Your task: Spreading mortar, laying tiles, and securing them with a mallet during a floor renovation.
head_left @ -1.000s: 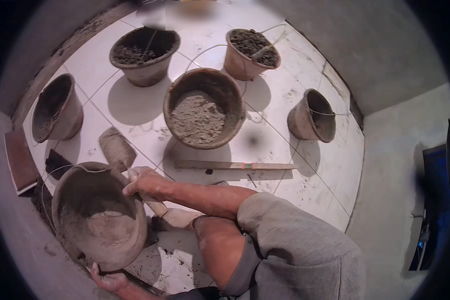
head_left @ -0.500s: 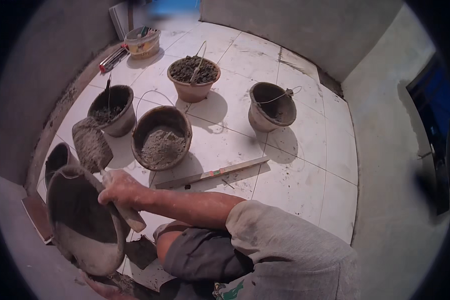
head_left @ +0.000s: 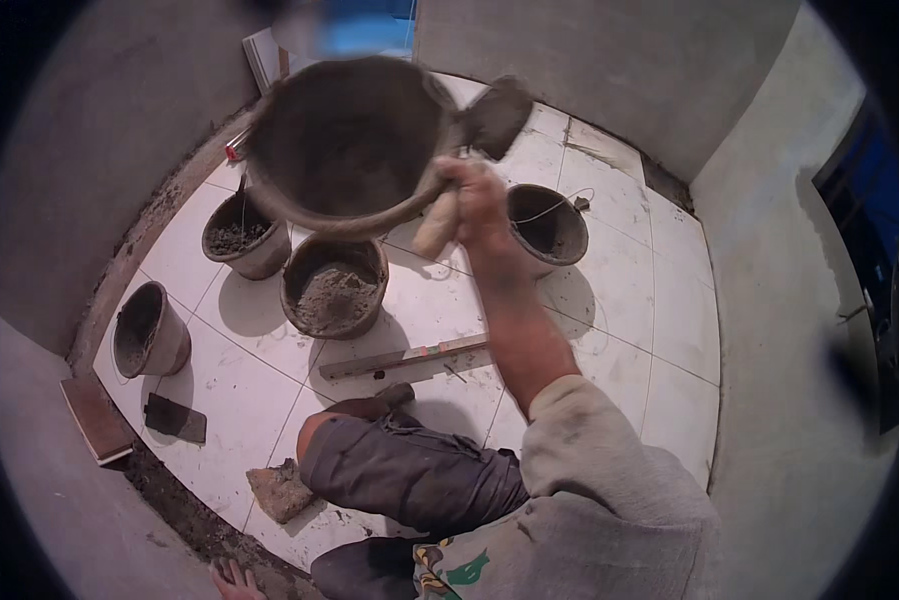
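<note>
Right hand [head_left: 478, 208], grip wrapped firmly round the trowel handle [head_left: 435, 228], against the far bucket [head_left: 350, 145]; left hand [head_left: 237, 580], near left, fingers spread!

Greys and browns over white floor tiles [head_left: 410, 285], grid of thin dark joints.
Bucket [head_left: 350, 140]: dark grey-brown; trowel [head_left: 498, 118]: dark blade, pale tan handle [head_left: 437, 226]. Mortar [head_left: 335, 297]: grey. Shorts [head_left: 410, 475]: charcoal. Shirt [head_left: 610, 490]: grey, green-yellow-black print [head_left: 465, 570]. Spirit level [head_left: 385, 361]: tan-grey, small reddish mark. Slab [head_left: 96, 418]: red-brown, white edge. Wall [head_left: 790, 310]: grey.
</note>
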The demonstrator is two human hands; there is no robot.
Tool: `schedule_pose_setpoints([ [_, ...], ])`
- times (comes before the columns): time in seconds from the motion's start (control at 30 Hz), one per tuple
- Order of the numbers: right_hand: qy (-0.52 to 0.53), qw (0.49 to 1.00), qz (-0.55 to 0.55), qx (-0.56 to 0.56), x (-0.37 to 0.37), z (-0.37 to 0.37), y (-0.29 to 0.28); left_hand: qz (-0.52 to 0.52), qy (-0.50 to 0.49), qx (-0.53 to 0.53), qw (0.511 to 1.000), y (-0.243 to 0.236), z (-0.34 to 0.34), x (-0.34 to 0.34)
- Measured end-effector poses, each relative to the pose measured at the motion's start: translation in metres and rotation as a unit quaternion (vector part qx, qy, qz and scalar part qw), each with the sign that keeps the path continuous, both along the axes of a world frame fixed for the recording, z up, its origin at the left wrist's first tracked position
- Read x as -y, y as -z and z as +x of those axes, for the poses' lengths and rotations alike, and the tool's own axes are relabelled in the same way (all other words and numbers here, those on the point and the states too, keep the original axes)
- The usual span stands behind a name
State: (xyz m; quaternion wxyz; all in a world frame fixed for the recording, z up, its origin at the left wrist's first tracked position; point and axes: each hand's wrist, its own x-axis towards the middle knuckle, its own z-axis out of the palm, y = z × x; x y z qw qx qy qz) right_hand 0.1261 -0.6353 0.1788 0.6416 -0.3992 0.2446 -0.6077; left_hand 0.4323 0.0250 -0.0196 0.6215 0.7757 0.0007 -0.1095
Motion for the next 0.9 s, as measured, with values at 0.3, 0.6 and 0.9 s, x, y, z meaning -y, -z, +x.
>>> schedule_pose_setpoints([
  [0.3, 0.45, 0.893, 0.013, -0.003, 0.148, -0.176, -0.026, 0.19, -0.072, 0.002, 0.979, 0.009, -0.029, -0.029],
  [0.6, 0.502, 0.704, 0.427, -0.265, 0.166, -0.22, 0.216, 0.161, -0.084, -0.056, 0.982, -0.041, 0.098, 0.075],
  [0.9, 0.444, 0.716, 0.349, -0.411, 0.18, -0.248, 0.276, 0.215, -0.128, 0.017, 0.968, -0.088, 0.086, 0.08],
])
